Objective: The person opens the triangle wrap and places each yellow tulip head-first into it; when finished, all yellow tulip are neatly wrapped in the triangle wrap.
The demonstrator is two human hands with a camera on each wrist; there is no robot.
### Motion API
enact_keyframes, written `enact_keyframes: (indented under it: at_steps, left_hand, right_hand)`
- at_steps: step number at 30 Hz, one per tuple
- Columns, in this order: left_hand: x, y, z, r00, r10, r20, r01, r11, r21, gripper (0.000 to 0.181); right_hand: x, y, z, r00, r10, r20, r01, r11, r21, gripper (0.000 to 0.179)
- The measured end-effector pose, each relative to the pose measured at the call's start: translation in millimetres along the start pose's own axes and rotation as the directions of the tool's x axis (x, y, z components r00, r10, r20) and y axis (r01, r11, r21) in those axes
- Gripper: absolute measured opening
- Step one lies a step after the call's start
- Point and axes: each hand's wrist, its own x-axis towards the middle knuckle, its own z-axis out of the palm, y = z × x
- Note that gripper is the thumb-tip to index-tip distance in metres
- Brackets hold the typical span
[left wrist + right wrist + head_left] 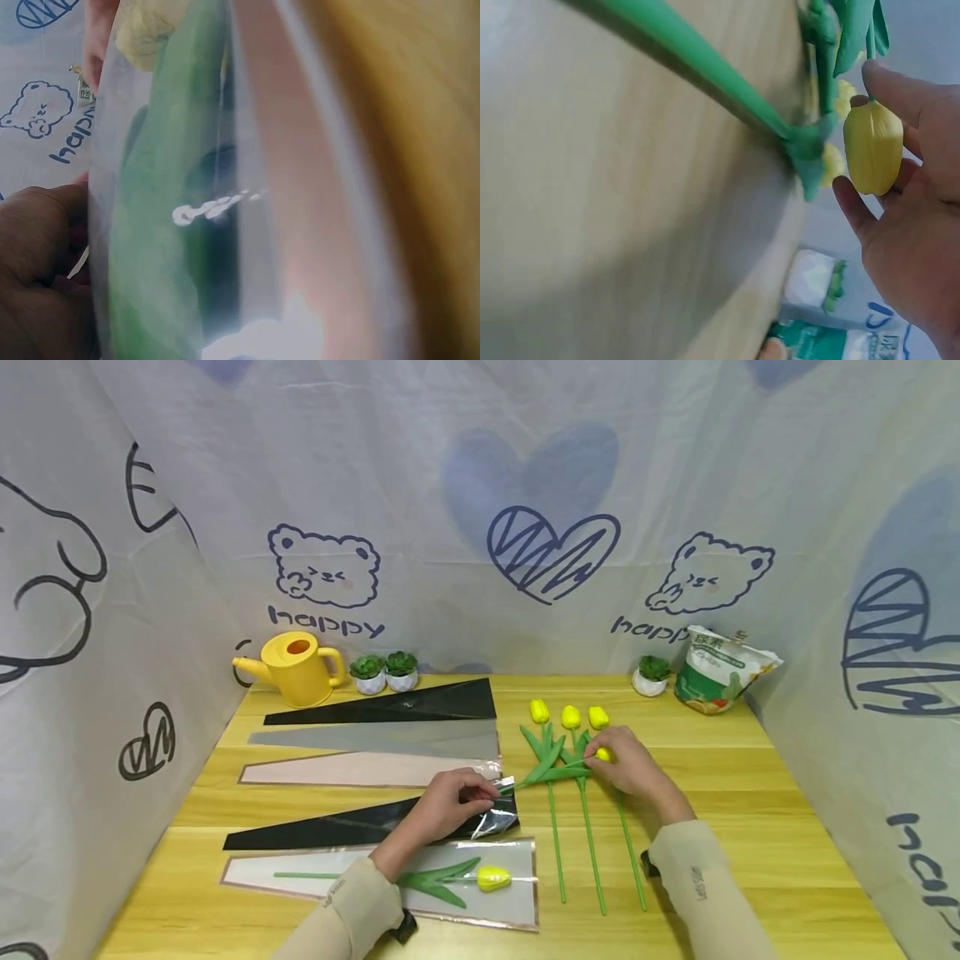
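My right hand (pixel 630 768) pinches a yellow artificial tulip (pixel 874 146) by its stem just below the bloom. The tulip lies sideways, its green leaves (pixel 540 774) crossing above other tulips and its stem end reaching the mouth of a black flower sleeve (pixel 322 825). At that mouth, the thumb and fingers of my left hand (pixel 448 806) pinch the sleeve's clear film. In the left wrist view, clear film fills much of the picture beside the left hand (pixel 37 262). Three yellow tulips (pixel 571 717) lie under and beside the held one, stems toward me.
Nearest me, a white sleeve (pixel 251 871) holds a tulip (pixel 492 878). Farther back lie pink (pixel 300 770), grey (pixel 360 735) and black (pixel 442 702) sleeves. A yellow watering can (pixel 300 672), small potted succulents (pixel 401 671) and a green-white bag (pixel 716 672) line the back.
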Motion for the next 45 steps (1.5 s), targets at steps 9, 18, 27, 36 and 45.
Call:
enact_keyframes:
  at_steps: [9,18,27,36,45]
  left_hand:
    - [-0.5,3.0,1.5,1.0,0.021,-0.009,-0.021,1.0,0.003,0.012]
    - [0.3,9.1,-0.2,0.998,0.052,-0.017,-0.052,0.999,0.011,0.013]
    - [0.6,11.0,0.0,0.999,0.047,-0.028,-0.047,0.999,0.008,0.014]
    - [-1.4,12.9,-0.9,0.998,0.053,-0.043,-0.053,0.999,0.006,0.014]
    - [0.5,14.0,0.0,0.997,0.065,-0.047,-0.065,0.998,-0.003,0.014]
  right_hand:
    - [-22.3,-11,-17,1.0,0.02,0.013,-0.021,1.0,0.023,0.005]
    - [-39.4,-25,-19,1.0,0.012,0.015,-0.013,0.999,0.03,0.008]
    - [-41.7,-35,-10,1.0,-0.014,0.002,0.014,0.999,0.032,0.006]
    - [-44.1,-44,4,1.0,-0.012,-0.001,0.012,0.999,0.043,0.005]
    - [-44.2,-54,12,1.0,-0.004,-0.01,0.004,0.999,0.045,0.007]
